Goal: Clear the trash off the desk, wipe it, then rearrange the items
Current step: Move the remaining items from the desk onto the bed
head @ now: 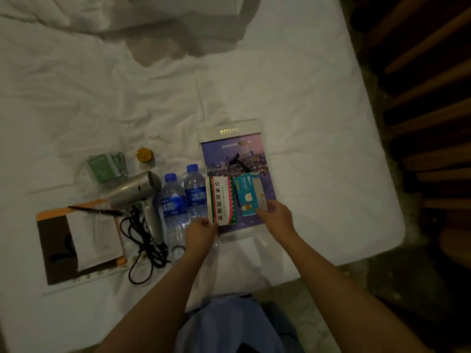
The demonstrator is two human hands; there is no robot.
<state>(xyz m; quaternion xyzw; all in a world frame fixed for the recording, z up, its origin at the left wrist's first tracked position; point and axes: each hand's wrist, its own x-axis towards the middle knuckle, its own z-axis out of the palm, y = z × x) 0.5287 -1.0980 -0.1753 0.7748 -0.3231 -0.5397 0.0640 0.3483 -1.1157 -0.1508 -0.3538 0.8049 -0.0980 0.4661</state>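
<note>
dimly lit, so much of the detail is soft: at far left a brown and orange folder (76, 240) lies on the white bed (305, 98) with a sheet of paper and a dark pen (95, 210) on it, its print unreadable. beyond it sits a clear bag of green packets (107, 166) and a small gold-capped jar (144, 156), both blurred. a silver hair dryer (137, 194) lies beside them, its black cord (145, 250) looped toward the bed's edge. two blue-capped water bottles (183, 197) lie side by side next to it, the lower ends partly hidden by the left hand (201, 233). that hand pinches the near end of a white, red and green medicine box (221, 200), fingers curled at its lower edge. the box rests on a purple brochure (237, 159), where a dark item, too dim to identify, also lies. the right hand (276, 217) grips the near corner of a blue box (248, 194), thumb on top, the other fingers hidden beneath.
</note>
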